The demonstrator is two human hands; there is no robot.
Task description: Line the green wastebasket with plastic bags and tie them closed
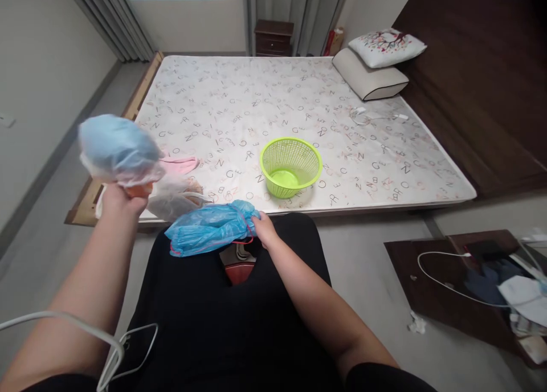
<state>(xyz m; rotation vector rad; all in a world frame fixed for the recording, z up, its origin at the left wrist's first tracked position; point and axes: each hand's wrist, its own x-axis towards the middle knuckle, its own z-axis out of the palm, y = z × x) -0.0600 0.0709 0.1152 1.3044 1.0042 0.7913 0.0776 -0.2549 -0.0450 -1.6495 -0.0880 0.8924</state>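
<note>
In my left hand (118, 201), raised at the left, is a rounded light-blue bundle (122, 144) with a pale pinkish lower edge and an orange patch at the bottom. Motion blurs it, and I cannot make out its exact kind. The fingers of my right hand (265, 229) close on one end of a blue plastic bag (209, 227) with red drawstrings, which lies across my lap. Behind the blue bag, at the bed's edge, rests a whitish translucent plastic bag (168, 201). Pink cloth (182, 164) lies just beyond it.
A lime-green basket (290, 144) stands near the front edge of the letter-printed mattress (239, 107). Two pillows (387, 47) are stacked at the far right. A dark low table (427, 284) with cluttered items is on my right. A white cable (64, 318) crosses my left arm.
</note>
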